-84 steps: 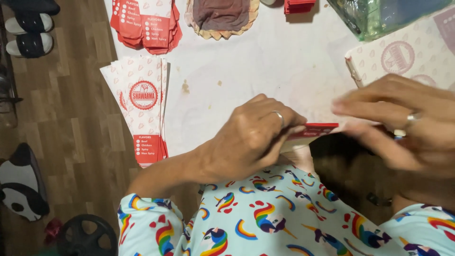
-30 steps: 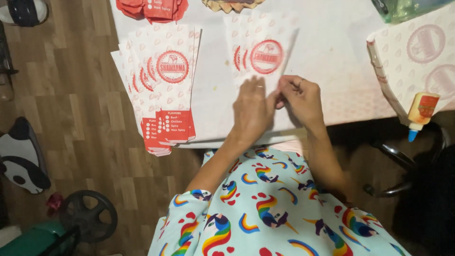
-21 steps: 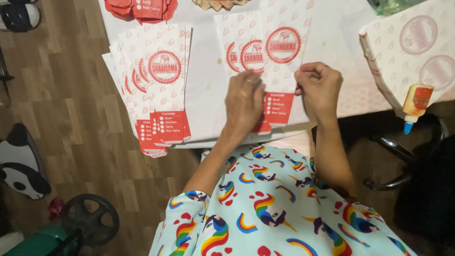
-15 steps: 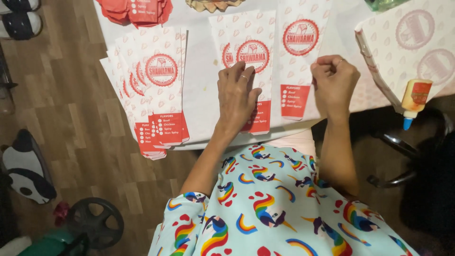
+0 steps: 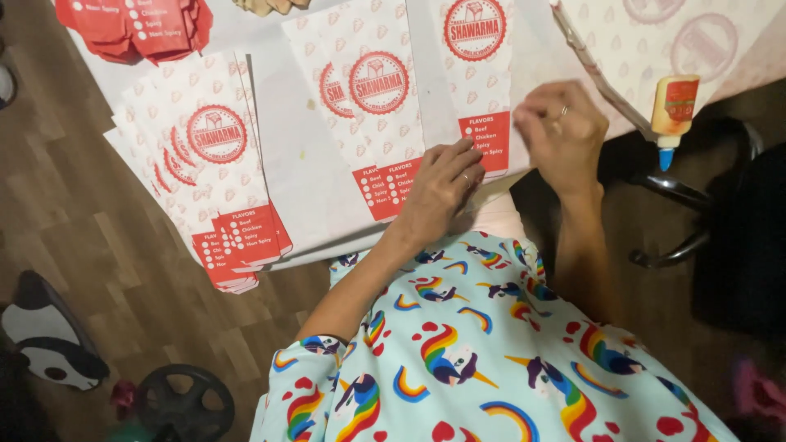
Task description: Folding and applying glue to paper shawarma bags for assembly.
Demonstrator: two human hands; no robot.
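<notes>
Wood-look flooring runs under a white desk (image 5: pixel 303 164) spread with flat printed paper sleeves. Biggest is the fanned stack (image 5: pixel 205 164) at its left edge; next, a pair of overlapping sleeves (image 5: pixel 368 106), then a single sleeve (image 5: pixel 479 74) beside them. The left hand (image 5: pixel 438 192) lies flat, fingers spread, pressing the pair's red lower ends. The right hand (image 5: pixel 565 131) is curled, fingertips pinched at the single sleeve's lower right edge. These sleeves look light, thin and easily creased; best lifted by an edge. A small glue bottle (image 5: pixel 671 110) hangs tip-down off the desk's right.
</notes>
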